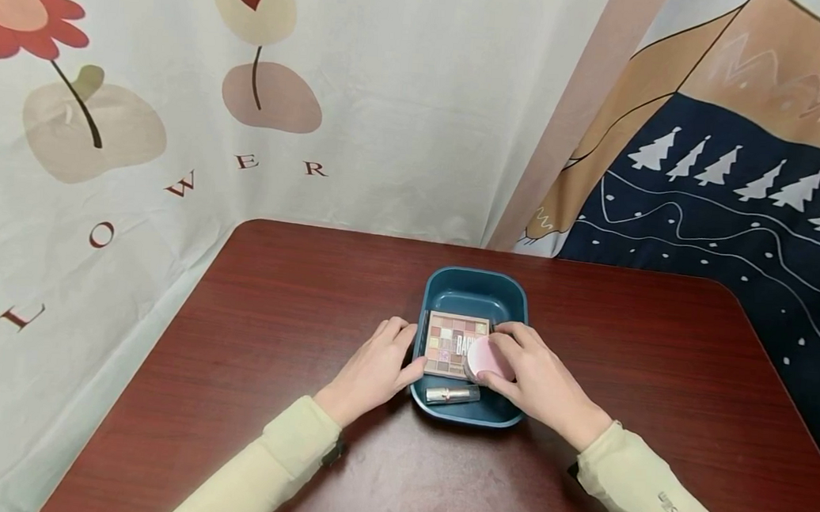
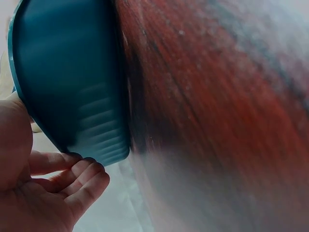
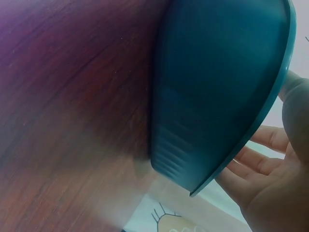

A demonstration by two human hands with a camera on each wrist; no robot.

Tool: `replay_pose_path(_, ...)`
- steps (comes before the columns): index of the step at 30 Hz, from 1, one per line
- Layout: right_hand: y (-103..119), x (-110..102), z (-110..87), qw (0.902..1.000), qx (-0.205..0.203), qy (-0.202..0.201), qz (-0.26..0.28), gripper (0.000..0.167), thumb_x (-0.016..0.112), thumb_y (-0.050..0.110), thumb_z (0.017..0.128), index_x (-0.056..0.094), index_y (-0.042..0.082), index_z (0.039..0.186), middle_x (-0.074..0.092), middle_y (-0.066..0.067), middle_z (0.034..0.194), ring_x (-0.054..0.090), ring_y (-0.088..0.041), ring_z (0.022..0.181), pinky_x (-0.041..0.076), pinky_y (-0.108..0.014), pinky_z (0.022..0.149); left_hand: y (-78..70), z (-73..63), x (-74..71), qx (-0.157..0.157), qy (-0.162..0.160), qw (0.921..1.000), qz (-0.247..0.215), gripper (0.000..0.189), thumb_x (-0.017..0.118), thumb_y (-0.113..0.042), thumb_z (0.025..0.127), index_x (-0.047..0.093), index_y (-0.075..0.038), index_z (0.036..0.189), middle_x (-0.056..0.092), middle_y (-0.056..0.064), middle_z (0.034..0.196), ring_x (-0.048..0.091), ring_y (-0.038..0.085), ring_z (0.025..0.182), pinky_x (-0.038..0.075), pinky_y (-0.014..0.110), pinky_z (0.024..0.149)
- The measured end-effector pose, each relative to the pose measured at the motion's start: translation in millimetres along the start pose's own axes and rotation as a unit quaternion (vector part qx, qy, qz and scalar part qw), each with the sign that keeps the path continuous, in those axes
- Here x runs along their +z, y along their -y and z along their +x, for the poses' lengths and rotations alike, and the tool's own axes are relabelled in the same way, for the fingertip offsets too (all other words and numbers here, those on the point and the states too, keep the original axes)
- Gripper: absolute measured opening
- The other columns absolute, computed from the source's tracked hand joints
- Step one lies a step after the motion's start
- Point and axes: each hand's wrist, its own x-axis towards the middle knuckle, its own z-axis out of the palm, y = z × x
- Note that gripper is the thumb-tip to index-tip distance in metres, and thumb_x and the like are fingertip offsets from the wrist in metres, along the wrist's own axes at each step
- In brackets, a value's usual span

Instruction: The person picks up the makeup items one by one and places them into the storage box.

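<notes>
A dark teal plastic bin (image 1: 474, 304) stands on the table with makeup inside it. My left hand (image 1: 369, 376) holds its left side, thumb over the rim and fingers against the outer wall; the left wrist view shows these fingers (image 2: 87, 181) bent at the bin wall (image 2: 72, 82). Over the bin's right side, my right hand (image 1: 547, 384) grips a round pink compact (image 1: 490, 360) between thumb and fingers. The compact overlaps a square eyeshadow palette (image 1: 445, 339). Nearer me lies a silver lipstick tube (image 1: 452, 395). In the right wrist view the bin wall hides the compact.
The reddish-brown wooden table (image 1: 292, 303) extends to both sides of the bin. Behind it hangs a white curtain (image 1: 404, 129) with flower prints, and a navy and tan cloth (image 1: 728, 207) hangs at the right.
</notes>
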Motion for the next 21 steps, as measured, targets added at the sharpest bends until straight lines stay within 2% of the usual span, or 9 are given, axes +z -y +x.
replay_pose_path(11, -9, -4, -7.3, 0.9997, 0.001, -0.024, -0.005, 0.051, 0.082, 0.031, 0.089, 0.068, 0.002, 0.128, 0.058, -0.018, 0.137, 0.057, -0.032, 0.123, 0.057, -0.049, 0.095, 3.0, -2.9, -1.7, -0.012, 0.022, 0.9997, -0.005, 0.049, 0.062, -0.036, 0.101, 0.061, 0.003, 0.13, 0.058, 0.013, 0.113, 0.054, 0.028, 0.105, 0.053, 0.041, 0.093)
replay_pose_path(21, -21, -7, -15.5, 0.9986, 0.011, -0.051, -0.009, 0.054, 0.077, 0.027, 0.093, 0.063, -0.002, 0.136, 0.056, -0.021, 0.143, 0.055, -0.038, 0.129, 0.053, -0.054, 0.099, 8.1, -4.4, -7.2, -0.032, 0.02, 0.9993, 0.003, 0.067, 0.061, -0.044, 0.101, 0.051, 0.007, 0.145, 0.056, 0.019, 0.134, 0.054, 0.034, 0.12, 0.051, 0.047, 0.101)
